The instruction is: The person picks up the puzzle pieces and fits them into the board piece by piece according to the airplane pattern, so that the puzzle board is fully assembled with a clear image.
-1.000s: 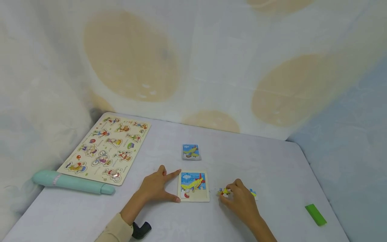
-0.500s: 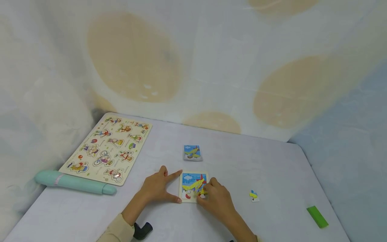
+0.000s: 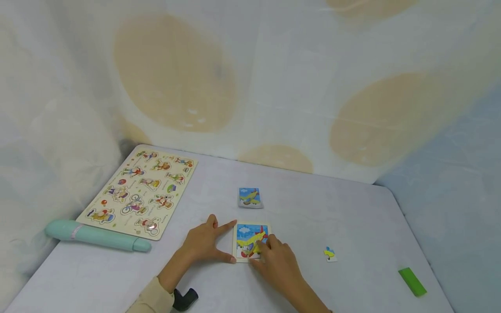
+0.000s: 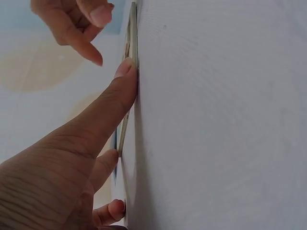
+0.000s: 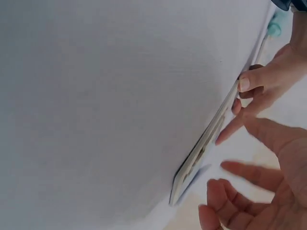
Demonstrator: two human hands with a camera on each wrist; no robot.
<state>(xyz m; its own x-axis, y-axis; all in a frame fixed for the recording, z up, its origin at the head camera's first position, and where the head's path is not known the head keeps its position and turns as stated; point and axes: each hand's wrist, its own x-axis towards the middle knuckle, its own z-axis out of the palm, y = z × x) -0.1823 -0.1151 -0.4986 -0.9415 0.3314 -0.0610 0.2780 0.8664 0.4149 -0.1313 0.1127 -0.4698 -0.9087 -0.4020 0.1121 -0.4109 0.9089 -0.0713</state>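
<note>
A small wooden jigsaw board (image 3: pixel 252 222) with a yellow airplane picture lies flat on the table. My left hand (image 3: pixel 201 244) spreads its thumb and forefinger straight against the board's left corners; the left wrist view shows the thumb (image 4: pixel 115 91) on its edge (image 4: pixel 134 28). Over the lower right of the picture is my right hand (image 3: pixel 278 263), its forefinger at the pieces and its thumb by the bottom rim. In the right wrist view, the right fingers (image 5: pixel 261 177) stand apart with nothing between them. One loose puzzle piece (image 3: pixel 330 254) lies to the right.
Behind the board sits a small airplane picture card or stack (image 3: pixel 250 198). A large figure puzzle board (image 3: pixel 172 215) and a mint-green tube-shaped thing (image 3: pixel 98 237) lie at left. A black object (image 3: pixel 185 300) is near the left sleeve, a green block (image 3: pixel 412 281) at far right.
My right hand has carried a puzzle piece left from the table to the board and let it go in the lower right of the picture. The left hand stays at the edge.
</note>
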